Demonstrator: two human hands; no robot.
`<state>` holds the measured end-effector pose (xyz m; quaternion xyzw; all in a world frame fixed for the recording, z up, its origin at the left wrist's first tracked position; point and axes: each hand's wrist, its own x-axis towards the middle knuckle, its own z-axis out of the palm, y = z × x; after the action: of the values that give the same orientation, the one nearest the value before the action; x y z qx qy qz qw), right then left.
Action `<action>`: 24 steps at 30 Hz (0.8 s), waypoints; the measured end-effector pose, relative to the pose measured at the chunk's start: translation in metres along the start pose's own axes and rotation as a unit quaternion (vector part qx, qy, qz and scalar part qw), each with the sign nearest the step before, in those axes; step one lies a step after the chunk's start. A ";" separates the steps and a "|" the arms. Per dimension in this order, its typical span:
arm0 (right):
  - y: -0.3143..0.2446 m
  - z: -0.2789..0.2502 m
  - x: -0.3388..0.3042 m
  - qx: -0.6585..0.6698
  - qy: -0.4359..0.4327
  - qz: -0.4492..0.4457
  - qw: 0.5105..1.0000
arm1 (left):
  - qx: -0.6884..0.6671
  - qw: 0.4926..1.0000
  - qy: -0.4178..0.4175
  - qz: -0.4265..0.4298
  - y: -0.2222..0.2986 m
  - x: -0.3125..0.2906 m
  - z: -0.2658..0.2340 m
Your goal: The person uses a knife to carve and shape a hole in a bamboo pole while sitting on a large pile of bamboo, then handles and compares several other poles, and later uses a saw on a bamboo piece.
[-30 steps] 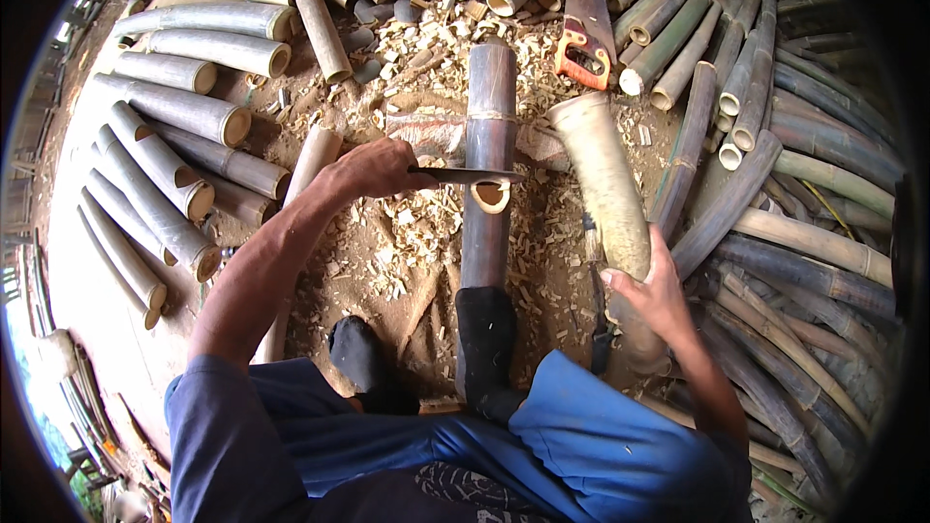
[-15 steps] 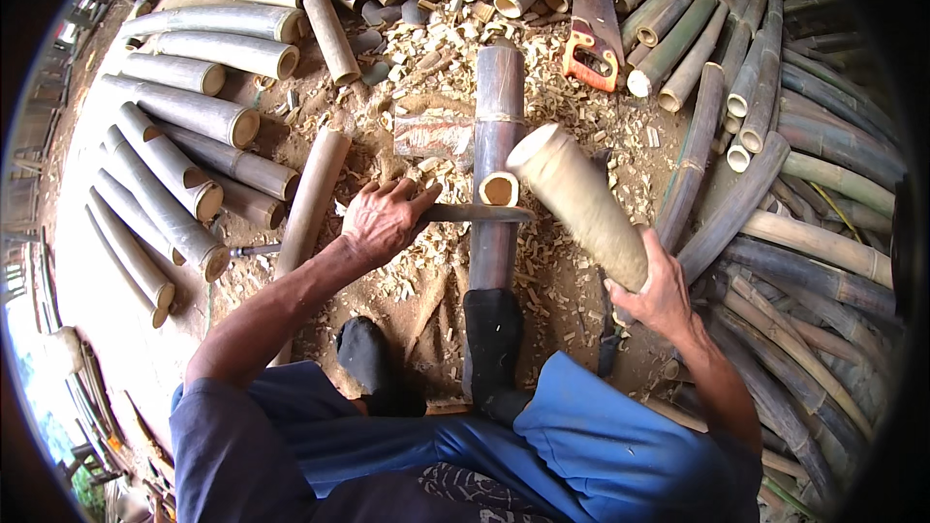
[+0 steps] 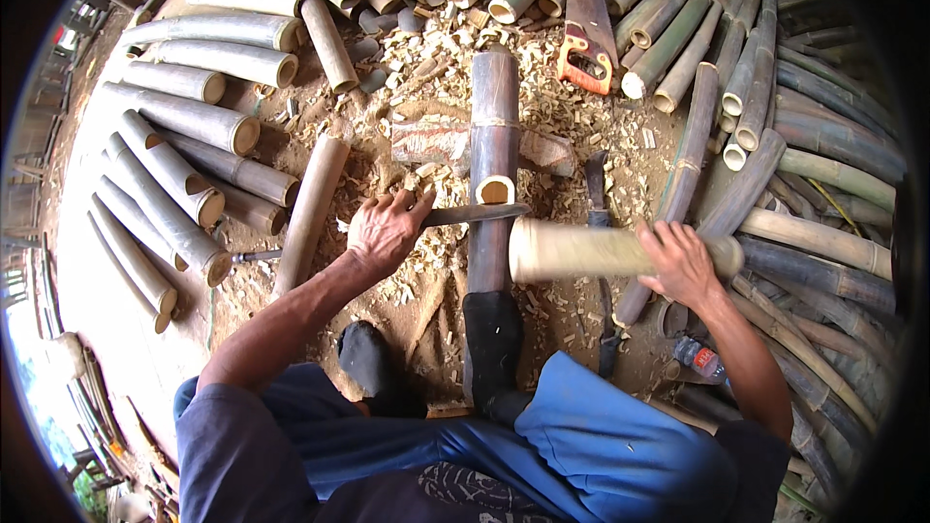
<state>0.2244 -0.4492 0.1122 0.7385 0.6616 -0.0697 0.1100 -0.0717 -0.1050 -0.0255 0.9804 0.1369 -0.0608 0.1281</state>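
My left hand (image 3: 383, 230) is closed round the handle of a knife (image 3: 477, 214). Its dark blade lies across a bamboo tube (image 3: 494, 150), just below a pale opening (image 3: 497, 191) cut in the tube's wall. In my right hand (image 3: 681, 257) is a pale, thick bamboo mallet (image 3: 572, 252), held almost level and blurred by motion. The mallet's left end is beside the tube, below the blade tip; whether they touch I cannot tell. A black-socked foot (image 3: 492, 334) presses on the near part of the tube, which rests over a wooden block (image 3: 426, 142).
Cut bamboo tubes (image 3: 208, 111) lie in rows at the left, and a dense pile (image 3: 823, 261) fills the right. An orange-handled saw (image 3: 586, 34) stands at the back. Another knife (image 3: 598, 194) and a plastic bottle (image 3: 697, 358) lie at the right. Wood chips (image 3: 436, 58) cover the ground.
The mallet has swung from a raised slant down to nearly level, and my right hand has moved slightly right and up. The knife blade stays across the tube, tilted a little differently.
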 end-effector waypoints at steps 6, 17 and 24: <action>-0.006 -0.015 -0.005 0.081 -0.023 0.015 0.996 | -0.008 1.000 -0.023 -0.021 0.001 0.003 -0.006; -0.084 0.042 -0.039 0.351 -0.006 0.317 0.881 | -0.280 0.901 0.101 -0.317 -0.059 0.075 -0.037; -0.208 0.102 -0.056 0.329 -0.027 0.485 0.810 | -0.168 0.915 0.206 -0.303 -0.061 0.102 -0.029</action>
<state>0.0156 -0.5084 0.0128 0.9531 0.1518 -0.2411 -0.1024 0.0106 -0.0152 -0.0275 0.8470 0.4586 0.1301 0.2351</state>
